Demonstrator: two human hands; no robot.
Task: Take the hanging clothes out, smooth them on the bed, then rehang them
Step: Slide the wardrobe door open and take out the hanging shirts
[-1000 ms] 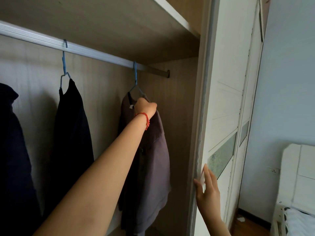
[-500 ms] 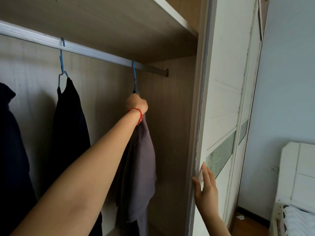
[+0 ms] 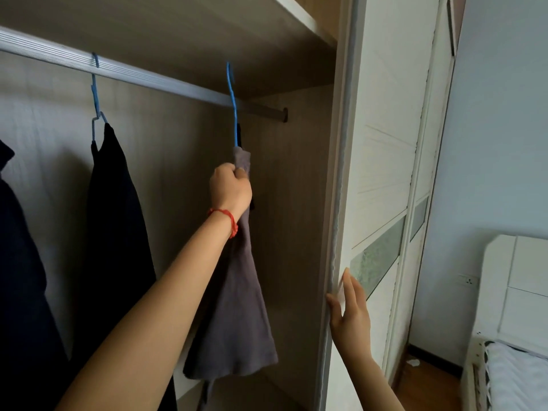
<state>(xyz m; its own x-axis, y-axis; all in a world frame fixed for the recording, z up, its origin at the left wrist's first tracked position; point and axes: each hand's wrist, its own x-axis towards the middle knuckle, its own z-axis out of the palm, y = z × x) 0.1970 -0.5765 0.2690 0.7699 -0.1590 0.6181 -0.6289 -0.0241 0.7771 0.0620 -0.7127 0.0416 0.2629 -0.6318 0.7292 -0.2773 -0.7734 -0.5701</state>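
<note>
Grey garment (image 3: 237, 307) hangs gripped in left fingers (image 3: 234, 173).

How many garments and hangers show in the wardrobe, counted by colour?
Dark garments: 2, one at the left edge and one on a hanger
Grey garments: 1, the shirt gripped by the left hand
Blue hangers: 2, one on the rail and one lifted off it
Total: 5
</note>
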